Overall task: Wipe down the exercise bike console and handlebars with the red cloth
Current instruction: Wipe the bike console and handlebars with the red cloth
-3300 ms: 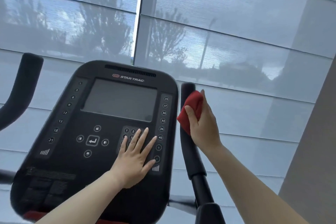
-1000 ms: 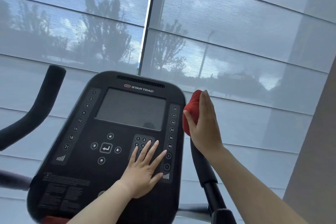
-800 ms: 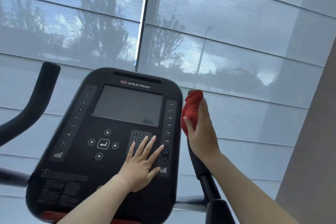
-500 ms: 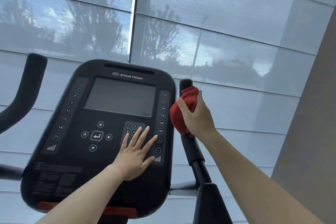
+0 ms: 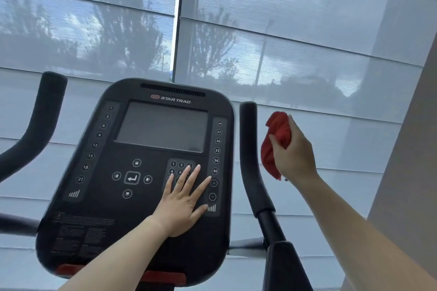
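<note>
A: Where is the red cloth found?

B: It is bunched in the right hand and held in the air just to the right of the right handlebar. A strip of background is seen between cloth and bar, so no contact is made.

A: How are the grips described?

B: The right grip is clamped on the cloth, with the thumb laid across the front, the fingers curled behind and a loose tail hanging below the palm. The left hand is laid flat on the console, with its fingers straight and spread over the number keys. Nothing is held by it.

A: On which relation is the coming move judged to turn?

B: The right handlebar lies to the left of the cloth. Its long axis runs near-upright, bending toward the lower right above the joint. A stroke along that axis would probably be called for, so the cloth would have to be brought leftward and wrapped round the bar. The right hand is plainly the nearer one. The left handlebar stands well apart at the far left, beyond the console.

A: And behind?

B: A window blind is seen.
</note>
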Tool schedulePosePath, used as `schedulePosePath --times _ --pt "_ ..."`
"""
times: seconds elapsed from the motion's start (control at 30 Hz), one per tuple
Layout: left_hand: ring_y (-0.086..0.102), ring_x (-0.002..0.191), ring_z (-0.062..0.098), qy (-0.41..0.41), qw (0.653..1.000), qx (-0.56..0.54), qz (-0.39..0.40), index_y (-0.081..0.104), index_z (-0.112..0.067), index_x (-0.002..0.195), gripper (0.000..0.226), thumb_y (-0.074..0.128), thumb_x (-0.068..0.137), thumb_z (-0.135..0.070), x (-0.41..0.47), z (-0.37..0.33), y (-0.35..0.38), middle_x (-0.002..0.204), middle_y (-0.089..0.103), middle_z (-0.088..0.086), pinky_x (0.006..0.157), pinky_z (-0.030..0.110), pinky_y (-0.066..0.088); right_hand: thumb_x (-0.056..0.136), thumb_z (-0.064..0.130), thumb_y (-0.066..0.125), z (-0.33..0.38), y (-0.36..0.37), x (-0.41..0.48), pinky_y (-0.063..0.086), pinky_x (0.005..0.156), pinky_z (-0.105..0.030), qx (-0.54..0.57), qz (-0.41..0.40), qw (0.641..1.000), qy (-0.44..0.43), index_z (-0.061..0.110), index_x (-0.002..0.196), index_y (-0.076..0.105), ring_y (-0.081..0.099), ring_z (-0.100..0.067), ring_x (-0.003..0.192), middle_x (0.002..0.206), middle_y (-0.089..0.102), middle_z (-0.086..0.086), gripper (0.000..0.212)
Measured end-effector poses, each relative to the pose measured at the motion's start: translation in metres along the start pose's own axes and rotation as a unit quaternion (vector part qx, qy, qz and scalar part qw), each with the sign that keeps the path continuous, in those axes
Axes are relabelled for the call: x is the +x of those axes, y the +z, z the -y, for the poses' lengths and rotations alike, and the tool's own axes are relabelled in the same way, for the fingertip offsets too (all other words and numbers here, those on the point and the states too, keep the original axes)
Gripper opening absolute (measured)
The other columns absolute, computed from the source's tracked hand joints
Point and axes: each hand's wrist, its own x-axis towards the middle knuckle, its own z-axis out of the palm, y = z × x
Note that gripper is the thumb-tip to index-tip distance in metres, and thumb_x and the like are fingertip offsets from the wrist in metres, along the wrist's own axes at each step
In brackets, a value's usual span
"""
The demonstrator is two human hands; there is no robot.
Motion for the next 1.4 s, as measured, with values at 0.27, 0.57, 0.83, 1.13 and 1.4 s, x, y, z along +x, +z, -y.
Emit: schedulePosePath --times 0.27,0.57,0.83,1.13,1.4 --pt "-0.041 0.131 0.011 -0.003 1.000 -0.002 -0.005 -0.031 -0.048 0.135 0.064 -0.002 0.081 -0.067 0.000 0.000 0.002 0.144 -0.043 -0.011 0.101 0.038 -0.034 0.091 0.044 0.050 0.008 0.041 -0.031 0.032 0.094 -0.023 0.029 0.087 0.996 -0.005 0.025 0.149 -0.006 0.043 -0.019 0.127 0.146 0.037 0.001 0.082" --pt "-0.040 0.132 0.011 -0.009 1.000 -0.005 -0.005 -0.030 -0.048 0.136 0.064 -0.001 0.081 -0.067 0.000 0.000 0.003 0.144 -0.042 -0.012 0.105 0.041 -0.029 0.086 0.065 0.038 0.017 0.033 -0.032 0.029 0.109 -0.034 0.058 0.133 0.989 -0.003 0.018 0.149 -0.005 0.036 -0.018 0.132 0.145 0.037 -0.004 0.089" --pt "-0.041 0.132 0.011 -0.011 1.000 0.008 0.005 -0.032 -0.048 0.133 0.064 -0.004 0.079 -0.068 0.002 0.002 0.004 0.143 -0.043 -0.012 0.099 0.037 -0.035 0.094 0.032 0.043 0.008 0.012 -0.059 0.037 0.079 -0.026 -0.022 0.205 0.979 0.005 0.028 0.127 0.041 0.056 -0.016 0.099 0.111 0.057 0.008 0.033" --pt "-0.026 0.140 0.015 -0.031 0.993 -0.041 0.108 -0.011 -0.044 0.144 0.063 0.022 0.093 -0.059 -0.004 -0.015 -0.026 0.154 -0.027 -0.006 0.113 0.049 -0.010 0.094 0.036 0.041 0.014 -0.063 -0.103 0.053 0.044 -0.040 0.034 0.313 0.947 0.056 0.051 0.096 0.055 0.060 -0.023 0.049 0.078 0.068 0.007 0.021" --pt "-0.012 0.144 0.012 -0.010 0.974 -0.146 0.173 -0.002 -0.042 0.146 0.058 0.024 0.096 -0.054 -0.068 -0.045 -0.087 0.158 -0.011 -0.006 0.117 0.034 -0.001 0.092 0.042 0.051 0.005 -0.065 -0.152 0.039 0.098 -0.018 0.063 0.271 0.960 0.028 0.052 0.126 0.045 0.049 0.005 0.117 0.134 0.049 0.021 0.036"
